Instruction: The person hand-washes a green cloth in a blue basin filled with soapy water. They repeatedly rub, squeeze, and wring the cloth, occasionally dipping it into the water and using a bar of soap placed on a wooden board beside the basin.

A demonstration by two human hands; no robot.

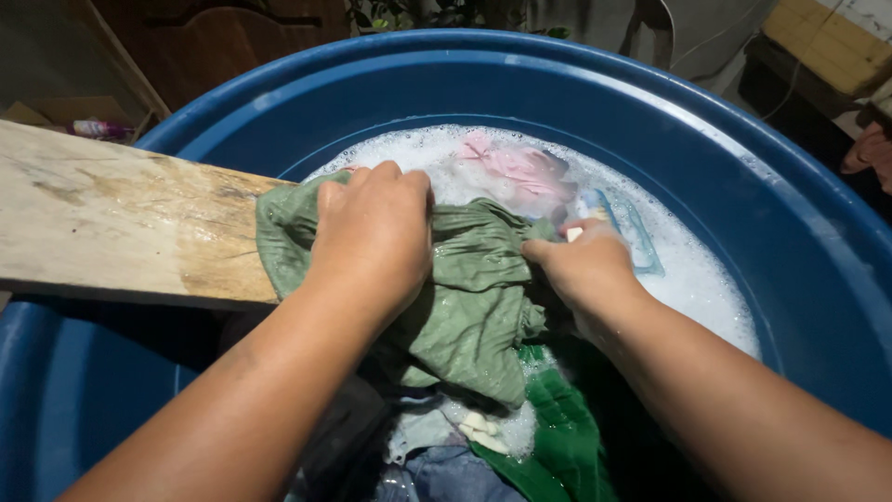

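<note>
Wet green garment [474, 297] lies left-right across wooden board's [111, 218] end over sudsy blue tub [799, 251]; left hand [372, 232] fisted on its board end, right hand [585, 265] pinching the opposite edge.

Glossy, smooth blue plastic tub [743, 186]; rough, matt wooden board [111, 218], damp-stained at one end; wet, crumpled green cloth [474, 307]; white soapy foam [692, 279] lay on the water.

Pink cloth [522, 172] in foam at twelve o'clock, bright green cloth [557, 437] at six, yellow bricks [832, 42] at two.
</note>
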